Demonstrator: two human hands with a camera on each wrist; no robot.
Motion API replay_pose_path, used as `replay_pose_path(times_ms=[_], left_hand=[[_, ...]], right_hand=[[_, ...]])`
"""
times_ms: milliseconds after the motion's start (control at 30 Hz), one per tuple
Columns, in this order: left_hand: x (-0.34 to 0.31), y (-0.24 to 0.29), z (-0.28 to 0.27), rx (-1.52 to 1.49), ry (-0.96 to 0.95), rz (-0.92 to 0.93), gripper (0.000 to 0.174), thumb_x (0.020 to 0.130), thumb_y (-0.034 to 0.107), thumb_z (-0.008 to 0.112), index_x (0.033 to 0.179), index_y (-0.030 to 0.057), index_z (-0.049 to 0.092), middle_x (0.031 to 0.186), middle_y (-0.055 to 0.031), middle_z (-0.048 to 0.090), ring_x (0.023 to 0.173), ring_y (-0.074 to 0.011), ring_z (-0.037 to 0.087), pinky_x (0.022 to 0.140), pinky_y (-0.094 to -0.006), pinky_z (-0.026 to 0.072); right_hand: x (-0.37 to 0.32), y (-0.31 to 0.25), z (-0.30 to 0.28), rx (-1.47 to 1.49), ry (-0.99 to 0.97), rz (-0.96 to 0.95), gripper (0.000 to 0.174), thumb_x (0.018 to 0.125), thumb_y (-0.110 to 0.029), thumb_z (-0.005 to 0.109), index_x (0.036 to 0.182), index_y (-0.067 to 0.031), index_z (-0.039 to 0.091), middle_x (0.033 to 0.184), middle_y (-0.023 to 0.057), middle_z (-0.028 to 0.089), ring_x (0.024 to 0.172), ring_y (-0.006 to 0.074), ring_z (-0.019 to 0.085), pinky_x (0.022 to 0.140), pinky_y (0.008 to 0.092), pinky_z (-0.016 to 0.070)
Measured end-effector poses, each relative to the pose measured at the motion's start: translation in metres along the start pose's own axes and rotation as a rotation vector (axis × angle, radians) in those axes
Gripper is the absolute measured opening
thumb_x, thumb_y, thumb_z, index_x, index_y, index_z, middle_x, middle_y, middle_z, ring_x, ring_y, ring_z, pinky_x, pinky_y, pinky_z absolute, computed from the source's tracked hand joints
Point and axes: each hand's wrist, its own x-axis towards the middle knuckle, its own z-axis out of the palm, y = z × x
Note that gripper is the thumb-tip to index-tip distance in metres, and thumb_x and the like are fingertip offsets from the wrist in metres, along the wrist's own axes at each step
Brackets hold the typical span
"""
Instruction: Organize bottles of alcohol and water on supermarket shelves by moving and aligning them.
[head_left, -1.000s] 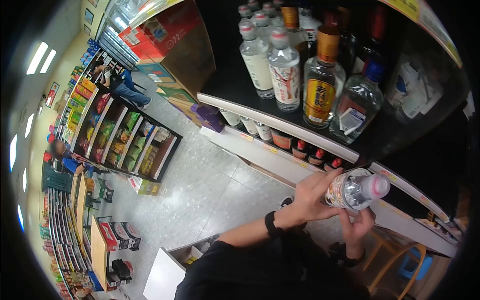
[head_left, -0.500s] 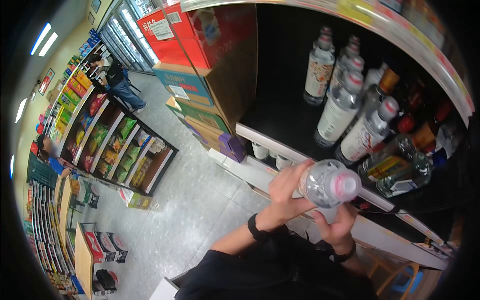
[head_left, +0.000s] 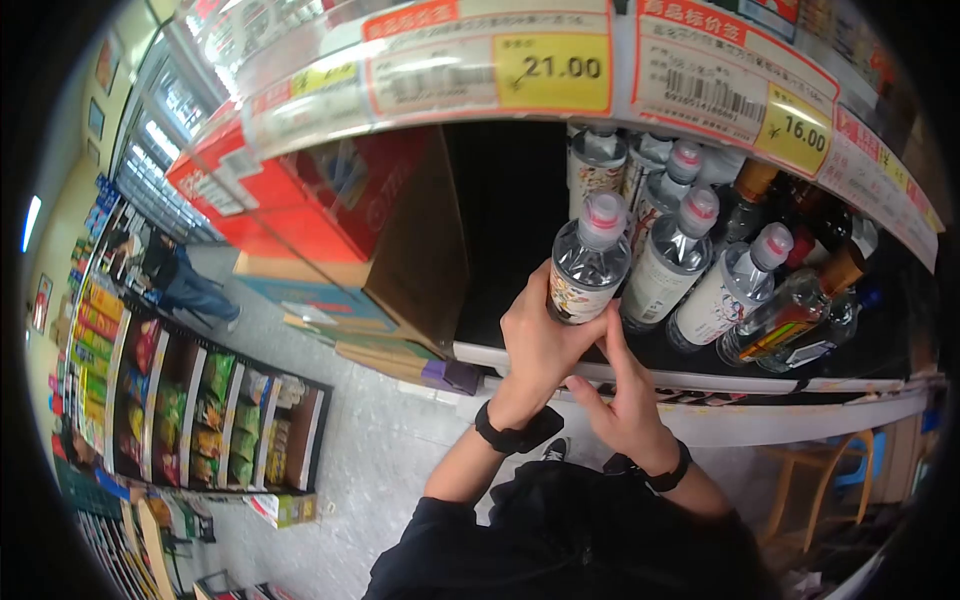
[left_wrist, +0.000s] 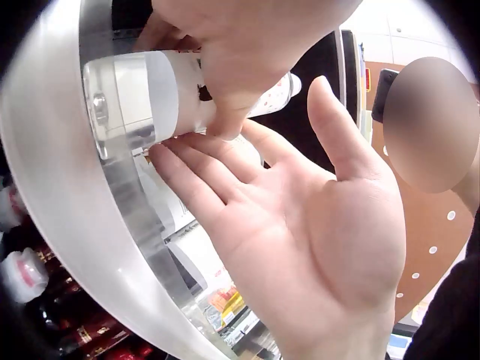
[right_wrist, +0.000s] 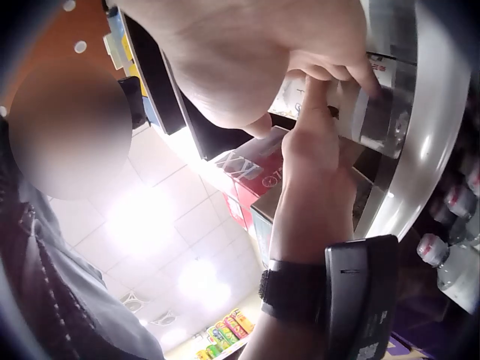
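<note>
My left hand (head_left: 540, 335) grips a small clear liquor bottle (head_left: 588, 262) with a whitish-pink cap and a patterned label. The bottle is just in front of the shelf edge, cap up. In the left wrist view, the gripping hand (left_wrist: 262, 49) covers much of the label, while the clear base (left_wrist: 124, 97) shows. Beside it, my right hand (head_left: 635, 415) has its fingers extended and thumb spread. Its fingertips reach the bottle's lower side in the head view. The left wrist view shows this right palm (left_wrist: 300, 217) facing the camera.
Similar bottles (head_left: 668, 265) and a gold-capped bottle (head_left: 790, 315) stand on the black shelf (head_left: 510, 260). Price tags (head_left: 560, 70) line the shelf above. Stacked cartons (head_left: 310, 200) are at left, a snack rack (head_left: 200, 400) farther off. A person (head_left: 175, 275) stands beyond it. A wooden chair (head_left: 815, 485) is at lower right.
The bottle has moved up and left in the head view, closer to the standing bottles. The left hand keeps its grip. The view has swung, bringing the price tags in above.
</note>
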Motion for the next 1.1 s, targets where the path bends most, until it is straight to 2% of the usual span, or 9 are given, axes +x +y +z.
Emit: replay_pose_path(times_ms=[300, 433, 467, 600, 700, 933, 967, 1033, 1100], left_hand=[[0.014, 0.003, 0.013, 0.024, -0.161, -0.136, 0.080, 0.071, 0.037, 0.088, 0.129, -0.0048, 0.051, 0.099, -0.0235, 0.070, 0.088, -0.0381, 0.072, 0.072, -0.0420, 0.0577], [0.006, -0.003, 0.001, 0.174, -0.259, -0.010, 0.083, 0.083, 0.033, 0.079, 0.142, -0.0086, 0.038, 0.098, -0.0302, 0.068, 0.085, -0.0446, 0.069, 0.070, -0.0443, 0.0566], [0.000, -0.002, -0.007, 0.106, -0.313, -0.020, 0.080, 0.086, 0.029, 0.076, 0.146, -0.0065, 0.035, 0.102, -0.0286, 0.069, 0.089, -0.0419, 0.071, 0.072, -0.0422, 0.0574], [-0.008, 0.000, -0.017, -0.249, -0.461, -0.248, 0.061, 0.098, 0.022, 0.060, 0.150, -0.0006, 0.036, 0.125, -0.0217, 0.065, 0.118, -0.0292, 0.064, 0.094, -0.0367, 0.0526], [0.003, 0.001, -0.018, -0.469, -0.538, -0.389, 0.058, 0.105, 0.029, 0.041, 0.154, 0.0007, 0.029, 0.142, -0.0205, 0.054, 0.137, -0.0281, 0.047, 0.112, -0.0349, 0.0346], [0.021, -0.003, -0.001, -0.659, -0.602, -0.453, 0.063, 0.106, 0.037, 0.036, 0.156, -0.0007, 0.024, 0.150, -0.0179, 0.044, 0.136, -0.0266, 0.046, 0.114, -0.0388, 0.0320], [0.025, -0.020, -0.001, -0.610, -0.653, -0.448, 0.070, 0.108, 0.049, 0.029, 0.157, -0.0003, 0.020, 0.159, -0.0186, 0.032, 0.147, -0.0307, 0.031, 0.117, -0.0382, 0.0260], [0.021, -0.028, 0.000, -0.583, -0.618, -0.446, 0.074, 0.107, 0.053, 0.026, 0.157, -0.0004, 0.020, 0.159, -0.0191, 0.032, 0.147, -0.0301, 0.032, 0.118, -0.0407, 0.0262], [0.018, -0.045, -0.004, -0.525, -0.596, -0.455, 0.081, 0.104, 0.061, 0.019, 0.157, -0.0006, 0.018, 0.162, -0.0196, 0.025, 0.150, -0.0297, 0.024, 0.120, -0.0444, 0.0229]], right_hand=[[0.010, 0.010, 0.006, 0.055, 0.010, 0.050, 0.092, 0.099, -0.034, 0.059, 0.150, 0.0168, 0.003, 0.152, 0.0451, 0.014, 0.146, 0.0520, 0.017, 0.119, 0.0465, 0.0233], [0.002, 0.004, 0.007, -0.020, 0.028, 0.104, 0.083, 0.097, -0.026, 0.061, 0.150, 0.0164, 0.012, 0.154, 0.0410, 0.021, 0.147, 0.0466, 0.021, 0.119, 0.0436, 0.0232], [-0.004, 0.006, 0.008, 0.005, -0.012, 0.077, 0.085, 0.101, -0.034, 0.057, 0.151, 0.0145, 0.008, 0.151, 0.0468, 0.015, 0.144, 0.0551, 0.019, 0.117, 0.0489, 0.0263], [-0.002, 0.002, 0.009, 0.059, 0.000, 0.091, 0.085, 0.102, -0.037, 0.054, 0.150, 0.0162, 0.008, 0.148, 0.0504, 0.013, 0.142, 0.0584, 0.018, 0.116, 0.0508, 0.0262], [0.006, 0.006, 0.009, 0.079, 0.007, 0.117, 0.086, 0.103, -0.039, 0.052, 0.149, 0.0174, 0.008, 0.147, 0.0523, 0.010, 0.142, 0.0603, 0.017, 0.116, 0.0517, 0.0257], [0.028, 0.017, 0.006, 0.070, 0.030, 0.199, 0.086, 0.103, -0.046, 0.046, 0.148, 0.0197, 0.012, 0.150, 0.0476, 0.014, 0.143, 0.0538, 0.023, 0.117, 0.0458, 0.0273], [0.031, 0.019, 0.004, 0.076, 0.043, 0.194, 0.086, 0.103, -0.045, 0.046, 0.148, 0.0195, 0.012, 0.150, 0.0461, 0.017, 0.143, 0.0525, 0.025, 0.117, 0.0457, 0.0280], [0.033, 0.021, 0.003, 0.070, 0.094, 0.179, 0.082, 0.102, -0.040, 0.050, 0.147, 0.0195, 0.016, 0.148, 0.0412, 0.028, 0.141, 0.0487, 0.033, 0.115, 0.0451, 0.0318], [0.026, 0.019, 0.003, 0.096, 0.106, 0.177, 0.079, 0.101, -0.037, 0.054, 0.148, 0.0168, 0.020, 0.151, 0.0397, 0.027, 0.143, 0.0457, 0.030, 0.115, 0.0442, 0.0333]])
